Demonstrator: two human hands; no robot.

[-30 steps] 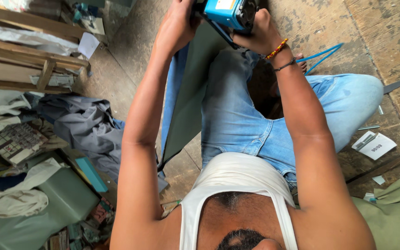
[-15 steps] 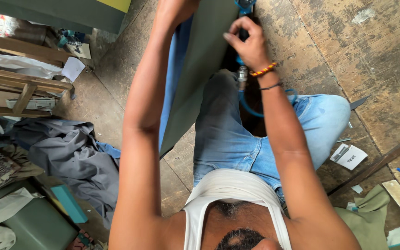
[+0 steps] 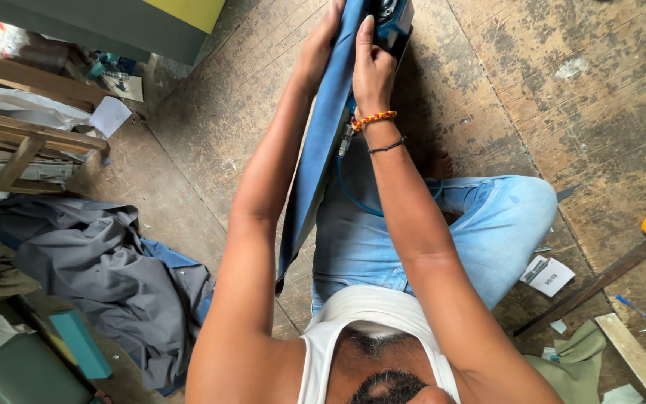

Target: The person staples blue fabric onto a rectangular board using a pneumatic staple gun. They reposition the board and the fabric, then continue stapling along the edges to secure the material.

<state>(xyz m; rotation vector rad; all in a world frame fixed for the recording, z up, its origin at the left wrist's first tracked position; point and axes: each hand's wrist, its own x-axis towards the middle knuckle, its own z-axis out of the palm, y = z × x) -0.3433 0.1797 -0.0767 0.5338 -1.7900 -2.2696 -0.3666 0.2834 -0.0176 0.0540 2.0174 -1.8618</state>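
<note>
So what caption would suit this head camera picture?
Seated on a worn wooden floor, both hands hold a blue panel and blue tool.

- A small white paper label (image 3: pixel 548 274) with dark print lies flat on the wooden floor at the right, just beside my right knee. It is rectangular and a little bent.
- A white paper sheet (image 3: pixel 109 116) lies at the far left, near the wooden frame. One corner points up.
- A flat teal box (image 3: pixel 80 344) lies at the near left, beside the grey cloth. It is long and rectangular.
- I see no screens and no signs.
</note>
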